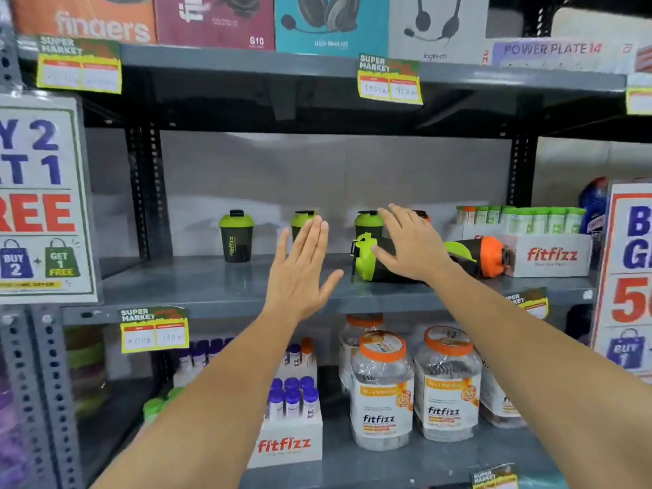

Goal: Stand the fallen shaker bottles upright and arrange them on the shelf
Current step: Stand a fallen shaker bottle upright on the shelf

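On the middle shelf (218, 287), a green-lidded shaker (367, 257) is lying on its side and is being covered by the right hand (411, 241), fingers spread, nothing yet gripped. An orange-lidded shaker (488, 255) is lying just behind it, against the box (550, 255). The left hand (303, 262) is being held open, flat, empty. Judged from here, the round shaker could be rolled off the edge by a loose push, or the upright shakers (236, 236) behind could be knocked over.
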Demonstrator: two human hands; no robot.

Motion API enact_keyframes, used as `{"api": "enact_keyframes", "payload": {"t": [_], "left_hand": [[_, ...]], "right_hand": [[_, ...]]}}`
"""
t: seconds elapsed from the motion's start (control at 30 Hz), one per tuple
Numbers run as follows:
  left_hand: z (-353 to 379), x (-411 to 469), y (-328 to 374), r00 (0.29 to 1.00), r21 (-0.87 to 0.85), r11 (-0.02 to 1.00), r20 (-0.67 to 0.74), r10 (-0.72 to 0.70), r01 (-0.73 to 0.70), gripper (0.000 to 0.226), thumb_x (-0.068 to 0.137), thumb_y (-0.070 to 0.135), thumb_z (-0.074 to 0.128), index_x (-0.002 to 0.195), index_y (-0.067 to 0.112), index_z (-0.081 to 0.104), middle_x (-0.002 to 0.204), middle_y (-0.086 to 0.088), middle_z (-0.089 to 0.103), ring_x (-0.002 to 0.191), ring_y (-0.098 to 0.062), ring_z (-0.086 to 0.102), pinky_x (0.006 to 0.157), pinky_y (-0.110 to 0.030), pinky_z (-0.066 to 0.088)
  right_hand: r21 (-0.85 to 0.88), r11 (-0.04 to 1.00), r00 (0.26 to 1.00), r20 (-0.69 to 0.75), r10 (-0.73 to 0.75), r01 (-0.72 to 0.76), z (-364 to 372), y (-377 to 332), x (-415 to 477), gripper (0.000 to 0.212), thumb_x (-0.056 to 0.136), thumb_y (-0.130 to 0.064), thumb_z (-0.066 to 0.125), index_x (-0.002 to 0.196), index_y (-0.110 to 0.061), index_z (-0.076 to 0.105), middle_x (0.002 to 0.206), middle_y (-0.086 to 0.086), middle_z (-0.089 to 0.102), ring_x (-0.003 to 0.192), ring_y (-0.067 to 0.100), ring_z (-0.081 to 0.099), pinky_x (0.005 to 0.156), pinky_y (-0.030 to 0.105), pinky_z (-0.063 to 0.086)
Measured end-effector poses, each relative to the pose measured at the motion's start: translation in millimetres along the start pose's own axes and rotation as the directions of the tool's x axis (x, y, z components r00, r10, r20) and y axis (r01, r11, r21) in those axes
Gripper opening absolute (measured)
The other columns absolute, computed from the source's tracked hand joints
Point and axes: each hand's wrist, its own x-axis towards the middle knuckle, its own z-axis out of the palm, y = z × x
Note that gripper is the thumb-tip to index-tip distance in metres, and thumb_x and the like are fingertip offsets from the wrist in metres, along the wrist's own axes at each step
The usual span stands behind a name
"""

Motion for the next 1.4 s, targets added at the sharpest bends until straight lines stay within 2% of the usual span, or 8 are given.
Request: {"api": "enact_keyframes", "payload": {"t": [0.17, 0.37, 0.57, 0.7, 0.87, 1.13, 1.3, 1.4], "left_hand": [[43, -18, 16, 0.996, 0.001, 1.000, 0.089, 0.031, -0.031, 0.083, 0.093, 0.065, 0.011, 0.154, 0.007, 0.013, 0.161, -0.009, 0.012, 0.149, -0.022, 0.009, 0.118, -0.050, 0.009], [48, -15, 15, 0.996, 0.014, 0.999, 0.074, 0.044, -0.045, 0.084, 0.093, 0.065, 0.019, 0.153, 0.005, 0.016, 0.160, -0.011, 0.017, 0.149, -0.023, 0.011, 0.118, -0.050, 0.007], [39, -37, -19, 0.999, -0.017, 1.000, 0.037, 0.015, -0.014, 0.081, 0.094, 0.062, 0.019, 0.153, 0.005, 0.017, 0.161, -0.010, 0.017, 0.149, -0.021, 0.012, 0.120, -0.049, 0.006], [22, -58, -77, 1.000, 0.039, 0.999, 0.026, -0.017, 0.016, 0.082, 0.093, 0.061, 0.026, 0.152, 0.004, 0.021, 0.159, -0.011, 0.021, 0.148, -0.021, 0.014, 0.119, -0.051, 0.010], [7, -93, -164, 0.997, 0.104, 0.993, 0.029, -0.066, 0.063, 0.081, 0.095, 0.060, 0.022, 0.149, 0.000, 0.026, 0.157, -0.014, 0.025, 0.147, -0.024, 0.019, 0.118, -0.053, 0.013], [15, -114, -202, 0.998, 0.062, 0.996, 0.026, -0.059, 0.057, 0.082, 0.095, 0.062, 0.016, 0.149, 0.001, 0.029, 0.155, -0.013, 0.030, 0.146, -0.023, 0.022, 0.117, -0.053, 0.014], [17, -114, -203, 0.998, 0.084, 0.996, 0.044, -0.047, 0.043, 0.083, 0.095, 0.061, 0.014, 0.147, -0.001, 0.033, 0.152, -0.015, 0.036, 0.145, -0.024, 0.027, 0.118, -0.049, 0.014], [18, -115, -204, 0.998, 0.083, 0.996, 0.048, -0.044, 0.040, 0.082, 0.095, 0.061, 0.015, 0.146, -0.001, 0.035, 0.151, -0.016, 0.038, 0.144, -0.025, 0.029, 0.118, -0.048, 0.014]], "right_hand": [[0.034, 0.999, 0.940, 0.340, -0.005, -0.007, 19, 18, 12, 0.088, 0.079, -0.054, 0.064, 0.148, -0.010, 0.032, 0.147, 0.012, 0.046, 0.134, 0.032, 0.041, 0.113, 0.044, 0.029], [0.088, 0.989, 0.820, 0.570, 0.046, -0.117, 29, 22, 38, 0.092, 0.075, -0.046, 0.074, 0.148, -0.009, 0.032, 0.143, 0.015, 0.051, 0.127, 0.033, 0.049, 0.102, 0.040, 0.043], [0.335, 0.916, 0.925, 0.370, 0.089, -0.222, 37, -23, 56, 0.086, 0.060, -0.049, 0.086, 0.132, -0.014, 0.055, 0.134, 0.009, 0.061, 0.122, 0.028, 0.056, 0.101, 0.037, 0.045], [0.632, 0.690, 0.935, 0.218, 0.279, -0.353, 39, -91, 77, 0.077, 0.062, -0.035, 0.089, 0.124, -0.009, 0.055, 0.126, 0.009, 0.063, 0.117, 0.025, 0.058, 0.094, 0.031, 0.043], [0.801, 0.403, 0.873, 0.283, 0.396, -0.443, 64, -199, 104, 0.086, 0.056, -0.034, 0.090, 0.126, -0.012, 0.045, 0.125, 0.008, 0.059, 0.113, 0.023, 0.057, 0.089, 0.027, 0.044], [0.808, 0.238, 0.803, 0.408, 0.435, -0.539, 95, -261, 110, 0.080, 0.062, -0.036, 0.089, 0.125, -0.011, 0.047, 0.125, 0.006, 0.059, 0.118, 0.023, 0.056, 0.086, 0.029, 0.044], [0.769, 0.348, 0.831, 0.407, 0.380, -0.536, 89, -263, 117, 0.106, 0.048, -0.065, 0.086, 0.131, -0.012, 0.046, 0.119, -0.004, 0.057, 0.109, 0.013, 0.055, 0.089, 0.027, 0.046], [0.746, 0.478, 0.844, 0.208, 0.494, -0.463, 75, -266, 130, 0.107, 0.050, -0.088, 0.062, 0.121, -0.010, 0.049, 0.122, 0.003, 0.055, 0.115, 0.022, 0.055, 0.094, 0.041, 0.048]]}}
